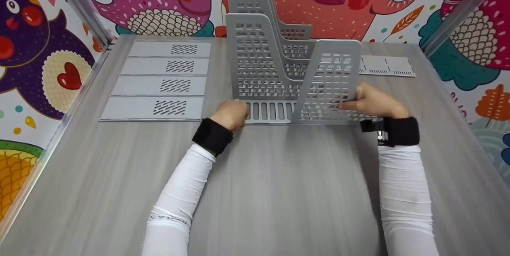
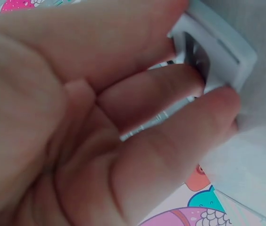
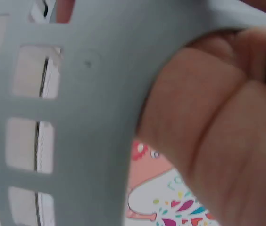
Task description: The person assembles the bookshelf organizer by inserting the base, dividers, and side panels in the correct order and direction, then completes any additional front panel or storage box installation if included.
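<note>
A grey perforated file rack (image 1: 255,60) stands towards the back of the table, with several tall dividers one behind another. At the base's front left corner (image 1: 248,122), my left hand (image 1: 230,113) grips the edge; the left wrist view shows its fingers around the slotted end of the base (image 2: 227,54). My right hand (image 1: 377,100) holds the foremost perforated panel (image 1: 328,82) by its right edge, thumb on the front face and the other fingers mostly hidden behind. This panel leans across the rack's right part, its lower edge down at the base.
Left of the rack lies a pale grey flat panel (image 1: 159,82) in stepped strips with slanted slots. A smaller white slotted strip (image 1: 386,65) lies behind my right hand. Printed animal walls (image 1: 334,0) and metal posts bound the table (image 1: 279,192).
</note>
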The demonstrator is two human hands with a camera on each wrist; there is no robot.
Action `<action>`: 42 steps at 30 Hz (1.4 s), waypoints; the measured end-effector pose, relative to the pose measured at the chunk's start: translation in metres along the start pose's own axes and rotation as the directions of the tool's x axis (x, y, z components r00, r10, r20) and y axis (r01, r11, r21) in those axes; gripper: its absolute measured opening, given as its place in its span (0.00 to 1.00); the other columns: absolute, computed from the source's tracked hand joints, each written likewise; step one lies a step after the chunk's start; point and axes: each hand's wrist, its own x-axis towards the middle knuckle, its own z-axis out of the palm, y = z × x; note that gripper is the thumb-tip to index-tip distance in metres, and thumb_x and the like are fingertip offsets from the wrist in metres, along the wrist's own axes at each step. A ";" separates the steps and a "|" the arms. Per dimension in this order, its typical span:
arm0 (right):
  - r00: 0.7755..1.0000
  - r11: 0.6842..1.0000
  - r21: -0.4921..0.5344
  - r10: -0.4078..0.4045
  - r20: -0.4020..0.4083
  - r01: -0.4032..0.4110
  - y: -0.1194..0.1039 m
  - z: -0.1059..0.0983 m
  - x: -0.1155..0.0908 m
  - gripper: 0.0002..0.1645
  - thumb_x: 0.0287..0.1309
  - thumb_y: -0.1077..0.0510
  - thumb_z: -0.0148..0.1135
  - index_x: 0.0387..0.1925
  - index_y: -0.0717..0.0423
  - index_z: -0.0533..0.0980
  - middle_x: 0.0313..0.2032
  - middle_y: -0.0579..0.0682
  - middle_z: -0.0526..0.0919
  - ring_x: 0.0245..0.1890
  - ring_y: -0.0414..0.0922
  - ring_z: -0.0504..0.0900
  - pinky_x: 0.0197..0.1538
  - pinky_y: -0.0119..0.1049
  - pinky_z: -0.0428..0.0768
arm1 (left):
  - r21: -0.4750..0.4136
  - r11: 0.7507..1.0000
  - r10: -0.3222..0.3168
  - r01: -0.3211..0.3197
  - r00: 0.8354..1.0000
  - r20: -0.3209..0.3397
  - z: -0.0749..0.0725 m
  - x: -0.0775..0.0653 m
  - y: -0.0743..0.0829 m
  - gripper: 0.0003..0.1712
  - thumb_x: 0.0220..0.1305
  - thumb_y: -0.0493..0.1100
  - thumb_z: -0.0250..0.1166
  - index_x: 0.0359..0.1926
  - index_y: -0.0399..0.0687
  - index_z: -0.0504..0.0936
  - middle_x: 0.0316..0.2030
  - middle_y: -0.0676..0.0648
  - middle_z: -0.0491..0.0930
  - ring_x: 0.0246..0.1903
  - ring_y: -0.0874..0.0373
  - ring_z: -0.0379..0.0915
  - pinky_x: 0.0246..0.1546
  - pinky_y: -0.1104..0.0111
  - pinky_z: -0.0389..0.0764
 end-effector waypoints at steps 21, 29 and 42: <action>0.981 0.980 0.025 -0.194 -0.028 0.195 -0.040 0.050 0.037 0.17 0.60 0.69 0.65 0.52 0.65 0.81 0.46 0.59 0.89 0.42 0.40 0.86 0.47 0.22 0.79 | 0.033 0.999 0.008 -0.007 1.000 -0.021 -0.003 -0.001 0.000 0.08 0.55 0.34 0.70 0.37 0.39 0.89 0.44 0.37 0.88 0.47 0.41 0.83 0.48 0.52 0.84; 0.993 0.975 -0.192 -0.104 0.056 0.113 -0.014 0.019 0.014 0.09 0.58 0.66 0.68 0.42 0.64 0.84 0.35 0.54 0.87 0.34 0.40 0.80 0.39 0.28 0.78 | -0.073 0.995 -0.074 0.068 0.995 -0.074 -0.012 -0.007 -0.014 0.05 0.57 0.36 0.68 0.35 0.42 0.87 0.41 0.40 0.87 0.43 0.43 0.82 0.44 0.51 0.84; 0.991 0.980 -0.196 0.043 0.127 -0.017 -0.009 0.013 0.009 0.16 0.60 0.71 0.62 0.47 0.58 0.87 0.41 0.55 0.90 0.34 0.39 0.81 0.38 0.26 0.79 | -0.068 0.969 -0.236 0.238 0.971 0.038 0.001 0.001 -0.026 0.22 0.71 0.50 0.60 0.51 0.35 0.84 0.53 0.35 0.84 0.54 0.41 0.81 0.56 0.50 0.81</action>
